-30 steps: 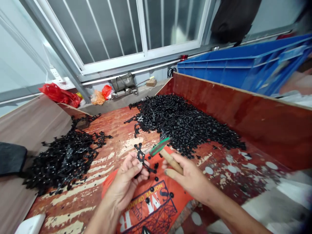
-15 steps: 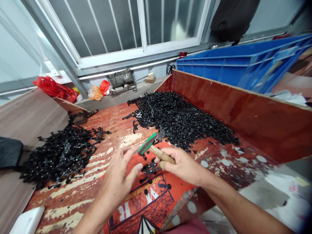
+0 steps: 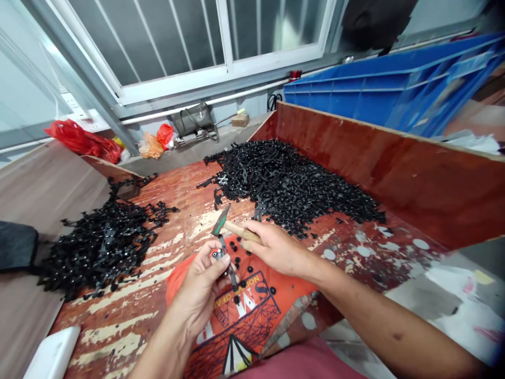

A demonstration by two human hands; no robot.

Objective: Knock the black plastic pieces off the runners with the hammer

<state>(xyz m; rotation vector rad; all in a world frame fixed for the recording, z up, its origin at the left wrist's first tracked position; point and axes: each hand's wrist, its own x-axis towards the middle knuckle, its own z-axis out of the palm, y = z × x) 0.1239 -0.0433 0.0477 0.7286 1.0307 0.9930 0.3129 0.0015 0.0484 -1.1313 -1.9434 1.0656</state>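
Observation:
Pinched between the fingers of my left hand (image 3: 205, 276) is a black metal bracket (image 3: 231, 273), a long narrow piece with round ends, tilted over an orange printed cloth (image 3: 256, 313). My right hand (image 3: 274, 246) is closed round the wooden handle of a small hammer (image 3: 239, 230). The hammer's dark head with green on it points up and left, just above the bracket. Several small black round caps (image 3: 250, 269) lie scattered on the cloth to the right of the bracket. My left fingers hide part of the bracket.
A large heap of black parts (image 3: 292, 184) lies at the back, by a red-brown board wall (image 3: 374, 163). Another pile of black brackets (image 3: 102, 242) is at the left. A blue crate (image 3: 355, 95) stands behind the wall; a white object (image 3: 53, 352) sits front left.
My left hand, open before, has taken hold of the bracket that lay on the cloth and lifted it. The right hand has moved left and up with the hammer.

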